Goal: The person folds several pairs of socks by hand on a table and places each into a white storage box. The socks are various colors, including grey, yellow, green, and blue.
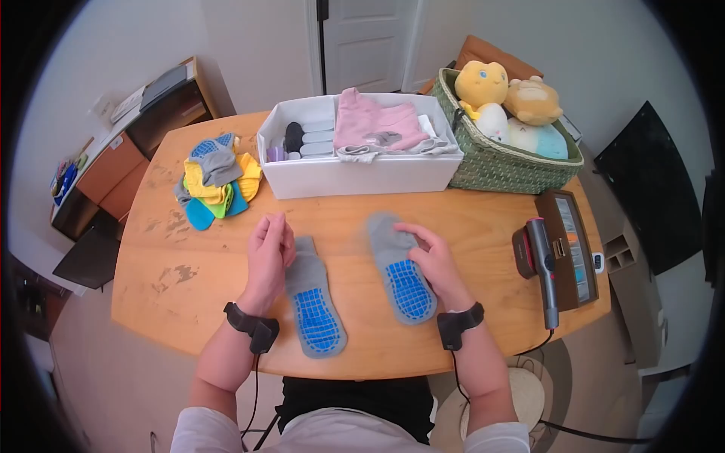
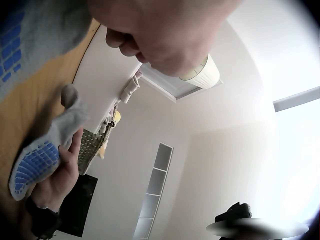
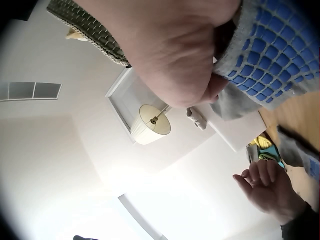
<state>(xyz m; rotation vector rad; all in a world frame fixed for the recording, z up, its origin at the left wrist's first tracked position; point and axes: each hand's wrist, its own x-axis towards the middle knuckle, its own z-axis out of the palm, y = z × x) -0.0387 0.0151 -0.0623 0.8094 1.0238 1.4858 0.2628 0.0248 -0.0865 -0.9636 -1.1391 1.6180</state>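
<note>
- The right hand (image 1: pixel 439 268) pinches one edge of a gray grip sock (image 1: pixel 412 293), blue-gridded sole up, its cuff blurred.
- The left hand (image 1: pixel 268 248) is unladen, fingers loosely curled, just beside the matching sock (image 1: pixel 318 323).
- That matching sock lies sole up on the wooden table (image 1: pixel 356 309), cuff toward the white storage box (image 1: pixel 362 178).
- Folded socks (image 1: pixel 214 178) are heaped left of the box.

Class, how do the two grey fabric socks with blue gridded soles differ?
The left grey sock lies on the wooden table; the right grey sock is held in the right hand. The left sock's toe lies closer to the table's near edge than the right sock's. Both show blue gridded soles.
</note>
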